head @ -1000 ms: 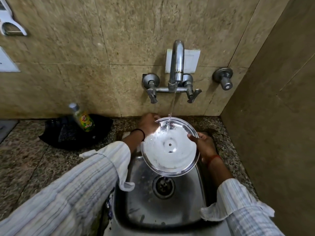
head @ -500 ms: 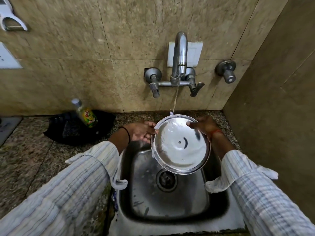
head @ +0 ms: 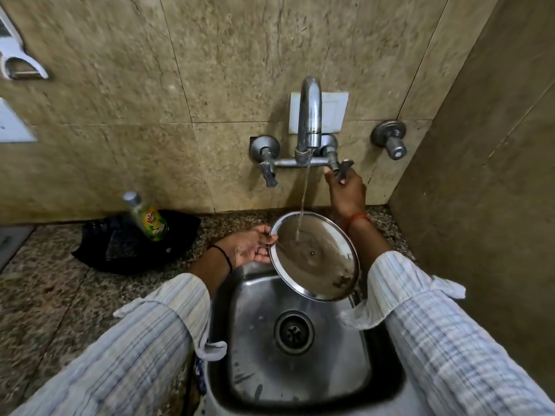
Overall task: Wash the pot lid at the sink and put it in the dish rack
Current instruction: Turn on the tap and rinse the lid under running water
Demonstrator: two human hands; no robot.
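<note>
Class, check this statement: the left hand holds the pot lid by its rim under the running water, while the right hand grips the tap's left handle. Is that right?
Not quite. In the head view, the right hand grips the tap's right handle, not the left one. The rest stands: the left hand holds the pot lid by its rim under the running water.

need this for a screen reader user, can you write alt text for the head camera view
A person's left hand holds a steel pot lid by its rim under running water over a steel sink, while the right hand grips the right tap handle. A dish soap bottle leans on a black cloth on the counter to the left.
</note>
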